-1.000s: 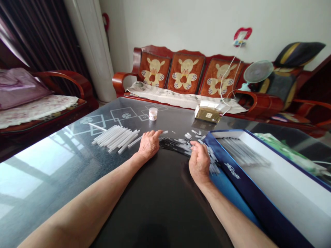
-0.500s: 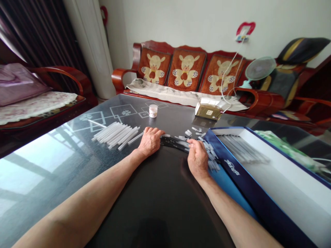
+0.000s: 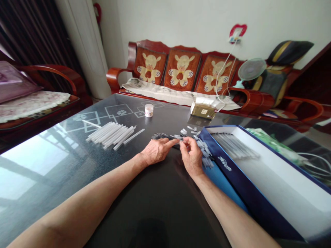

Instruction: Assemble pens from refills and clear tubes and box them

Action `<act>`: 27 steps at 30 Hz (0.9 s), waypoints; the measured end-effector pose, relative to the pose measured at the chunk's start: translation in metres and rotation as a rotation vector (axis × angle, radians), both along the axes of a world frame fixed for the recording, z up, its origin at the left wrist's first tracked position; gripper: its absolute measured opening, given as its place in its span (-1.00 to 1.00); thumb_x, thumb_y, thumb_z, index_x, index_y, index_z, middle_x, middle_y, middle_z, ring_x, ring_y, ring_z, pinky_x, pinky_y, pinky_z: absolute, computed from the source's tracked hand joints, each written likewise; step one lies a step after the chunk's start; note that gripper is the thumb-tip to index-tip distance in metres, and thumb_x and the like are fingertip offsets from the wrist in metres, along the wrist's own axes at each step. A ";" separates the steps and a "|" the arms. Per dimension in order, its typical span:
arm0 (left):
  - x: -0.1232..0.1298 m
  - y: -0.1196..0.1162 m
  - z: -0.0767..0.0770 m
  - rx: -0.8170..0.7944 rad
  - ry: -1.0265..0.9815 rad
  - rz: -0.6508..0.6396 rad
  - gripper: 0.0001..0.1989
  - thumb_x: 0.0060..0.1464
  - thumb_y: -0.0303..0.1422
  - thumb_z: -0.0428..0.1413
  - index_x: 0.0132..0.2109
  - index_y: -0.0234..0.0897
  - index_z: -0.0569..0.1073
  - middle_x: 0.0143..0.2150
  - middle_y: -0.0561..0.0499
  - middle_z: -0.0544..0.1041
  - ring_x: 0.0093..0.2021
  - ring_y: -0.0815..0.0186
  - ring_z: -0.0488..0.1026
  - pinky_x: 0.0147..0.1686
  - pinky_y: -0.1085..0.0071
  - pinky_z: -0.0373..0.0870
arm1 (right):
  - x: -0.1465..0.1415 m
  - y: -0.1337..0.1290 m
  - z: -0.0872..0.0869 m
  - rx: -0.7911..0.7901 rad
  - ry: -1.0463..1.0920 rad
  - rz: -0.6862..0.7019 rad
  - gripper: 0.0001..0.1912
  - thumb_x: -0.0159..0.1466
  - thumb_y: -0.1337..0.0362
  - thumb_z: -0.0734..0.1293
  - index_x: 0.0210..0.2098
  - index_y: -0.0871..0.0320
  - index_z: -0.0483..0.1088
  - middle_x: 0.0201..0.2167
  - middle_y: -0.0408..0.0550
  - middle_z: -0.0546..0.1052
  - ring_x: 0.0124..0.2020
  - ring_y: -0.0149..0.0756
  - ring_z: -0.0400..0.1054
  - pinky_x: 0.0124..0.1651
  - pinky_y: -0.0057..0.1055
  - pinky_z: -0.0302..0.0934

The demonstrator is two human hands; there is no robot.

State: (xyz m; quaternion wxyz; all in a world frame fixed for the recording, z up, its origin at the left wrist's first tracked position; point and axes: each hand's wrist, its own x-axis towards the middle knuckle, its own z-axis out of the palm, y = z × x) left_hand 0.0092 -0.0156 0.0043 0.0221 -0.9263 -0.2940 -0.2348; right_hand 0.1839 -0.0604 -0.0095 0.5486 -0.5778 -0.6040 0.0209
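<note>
My left hand (image 3: 156,151) is over the near side of a pile of slim black rods (image 3: 161,135). Its index finger stretches right and meets the fingertips of my right hand, the other fingers are curled, and its thumb is hidden. My right hand (image 3: 191,156) is closed in a pinch, thumb against index finger; whatever lies between the fingertips is too small to make out. Just beyond and beside it are scattered small translucent caps (image 3: 206,151). Further left lies a stack of white tubes (image 3: 111,133), with one loose tube (image 3: 133,136) nearest my left hand.
A long blue box (image 3: 234,175) with a white inside stands at right, holding a row of slim clear sticks (image 3: 232,144). At the back of the dark table (image 3: 144,206) are a small white tub (image 3: 149,111) and a tissue box (image 3: 203,109). A green plastic packet (image 3: 271,141) lies behind the blue box.
My left hand has come right and nearer me, its index finger now reaching out to my right fingertips. My right hand has shifted slightly left. The view has turned a little right.
</note>
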 end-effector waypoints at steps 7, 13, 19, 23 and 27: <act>0.003 0.002 -0.004 -0.022 -0.141 -0.045 -0.62 0.26 -0.44 -0.16 0.19 -0.29 0.23 -0.13 -0.11 0.49 -0.18 0.29 0.50 -0.20 0.42 0.47 | -0.006 -0.002 -0.002 0.036 -0.165 0.096 -0.75 0.33 0.31 0.14 -0.10 0.12 0.41 -0.23 0.01 0.59 -0.21 -0.27 0.49 -0.08 -0.30 0.37; -0.001 0.006 -0.005 0.000 -0.019 0.096 -0.56 0.30 -0.36 -0.16 0.28 -0.13 0.21 -0.26 -0.02 0.47 -0.37 0.34 0.48 -0.39 0.50 0.41 | 0.000 -0.006 0.010 0.061 -0.261 0.048 -0.67 0.30 0.40 0.12 -0.04 0.15 0.40 -0.16 0.04 0.54 -0.10 -0.25 0.44 0.01 -0.30 0.33; -0.004 0.006 0.001 -0.078 0.023 0.118 -0.55 0.24 -0.42 -0.11 0.26 -0.13 0.27 -0.17 -0.06 0.48 -0.30 0.30 0.49 -0.33 0.47 0.43 | 0.052 -0.007 0.036 -0.205 -0.527 -0.141 -0.76 0.15 0.43 0.23 -0.29 0.15 0.52 -0.32 0.00 0.50 -0.32 -0.27 0.42 -0.18 -0.36 0.30; -0.004 0.005 0.003 -0.111 0.012 0.103 -0.57 0.24 -0.41 -0.11 0.23 -0.14 0.28 -0.14 -0.09 0.49 -0.30 0.27 0.50 -0.31 0.42 0.44 | 0.084 -0.020 0.050 -0.512 -0.687 -0.154 -0.84 0.10 0.37 0.31 -0.38 0.09 0.55 -0.45 -0.11 0.53 -0.43 -0.34 0.41 -0.30 -0.45 0.22; -0.004 0.006 0.002 -0.094 0.024 0.087 -0.60 0.26 -0.38 -0.13 0.21 -0.16 0.29 -0.14 -0.10 0.51 -0.31 0.25 0.51 -0.35 0.41 0.43 | 0.085 -0.035 0.056 -0.753 -0.776 -0.152 -0.88 0.13 0.31 0.32 -0.42 0.08 0.53 -0.48 -0.10 0.57 -0.42 -0.29 0.44 -0.36 -0.44 0.17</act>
